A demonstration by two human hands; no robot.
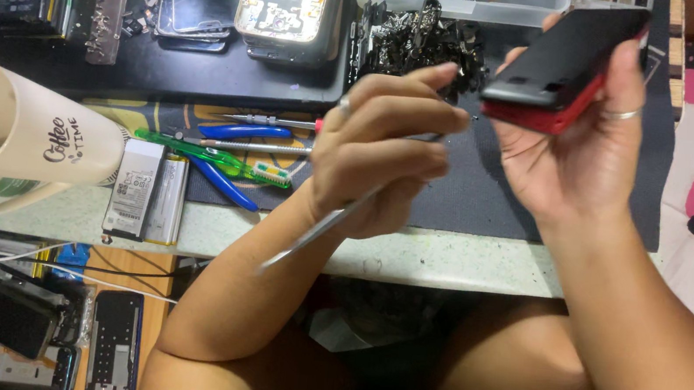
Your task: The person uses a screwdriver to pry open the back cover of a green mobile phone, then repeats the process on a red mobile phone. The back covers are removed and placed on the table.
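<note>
Holding a flat red-and-black smartphone (562, 63) in my right hand (577, 153), fingers curled shut around its edges, I keep it raised above the dark work mat (471, 193) on the table (444, 264). It looks rigid, light, slick and breakable, so the side edges seem the safest grip. My left hand (379, 150), just left of the phone, pinches a thin metal prying tool (321, 227) closed.
</note>
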